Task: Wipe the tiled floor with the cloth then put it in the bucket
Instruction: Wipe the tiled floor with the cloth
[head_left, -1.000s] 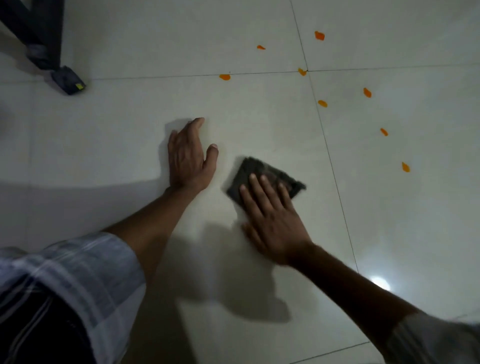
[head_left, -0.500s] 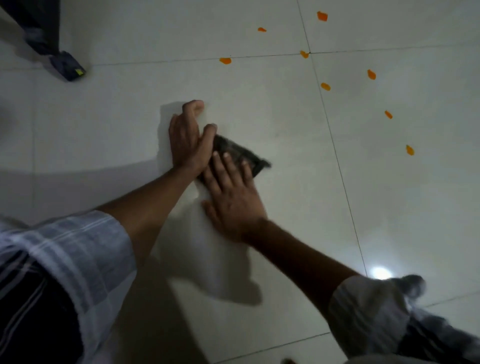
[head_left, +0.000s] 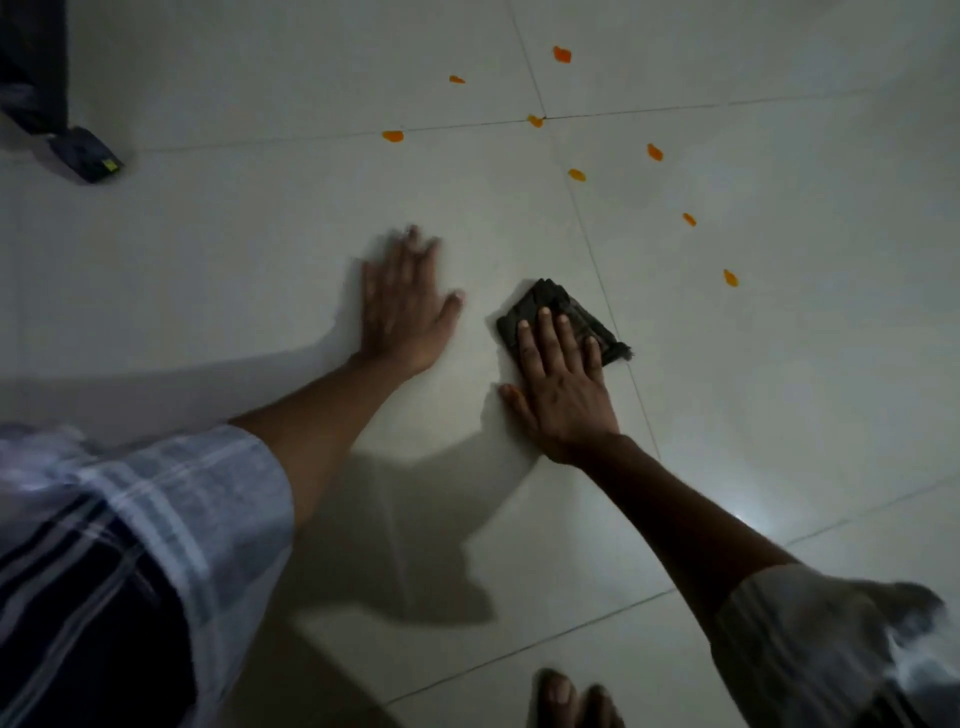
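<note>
1. Nearest me, bottom edge: toes (head_left: 569, 699) of a bare foot on the tiled floor (head_left: 779, 364), dim and partly cut off.
2. Bottom L: checked sleeve (head_left: 156, 519), white w/ dark bands, blurred. Bottom R: pale sleeve (head_left: 810, 639), also blurred.
3. Both forearms run up and inward from the sleeves; their shadows sit on the tile btwn them.
4. Right hand (head_left: 563, 384) lies flat, palm down, fingers spread and straight, pressing on the dark cloth (head_left: 561, 317). No pinch, just pressed down. Thumb sticks out to the L, on the tile.
5. Cloth is a small dark folded piece, flat on the floor under my right fingertips; far corner and right edge show past the fingers. It sits just L of a grout line (head_left: 608, 306) running near-to-far. Frayed bit at its right corner.
6. Left hand (head_left: 402, 312) is flat on bare tile, fingers splayed, holding nothing, near the cloth but apart from it. Fingertips smeared by blur.
7. Farther out, R of centre: scattered orange bits (head_left: 576, 174) on the tiles, several around the grout crossing (head_left: 544, 117), well apart from the cloth.
8. Far L corner: dark furniture leg (head_left: 36, 67) w/ a dark foot pad (head_left: 88, 156) on the floor; a small yellow mark on the pad.
9. Light glare on the tile by my right forearm.
</note>
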